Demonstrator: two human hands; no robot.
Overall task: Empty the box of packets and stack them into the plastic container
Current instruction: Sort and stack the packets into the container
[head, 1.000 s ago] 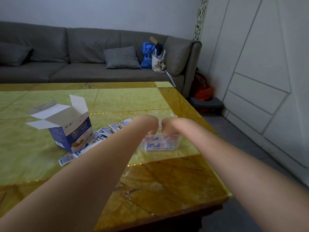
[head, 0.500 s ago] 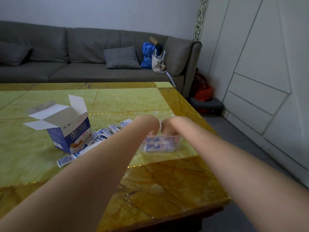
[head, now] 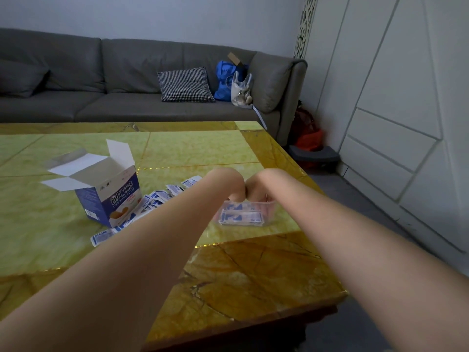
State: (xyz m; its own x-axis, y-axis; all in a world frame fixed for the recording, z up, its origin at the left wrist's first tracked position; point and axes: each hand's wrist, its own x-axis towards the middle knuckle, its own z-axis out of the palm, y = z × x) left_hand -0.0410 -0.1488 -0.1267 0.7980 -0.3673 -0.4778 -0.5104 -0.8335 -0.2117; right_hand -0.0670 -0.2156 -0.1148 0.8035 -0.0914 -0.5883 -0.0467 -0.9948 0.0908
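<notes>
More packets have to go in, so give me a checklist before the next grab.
1. Blue carton open and upright: ok.
2. Loose packets within reach beside the carton: ok.
3. Clear plastic container upright on the table: ok.
4. Packets in the container lying flat: ok.
5. Left hand and right hand free: cannot tell, fingers hidden in the container.

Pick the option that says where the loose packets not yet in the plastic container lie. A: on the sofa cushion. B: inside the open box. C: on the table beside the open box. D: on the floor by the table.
C: the loose packets lie scattered on the table right beside the open box, while a few packets already sit in the plastic container.
</notes>
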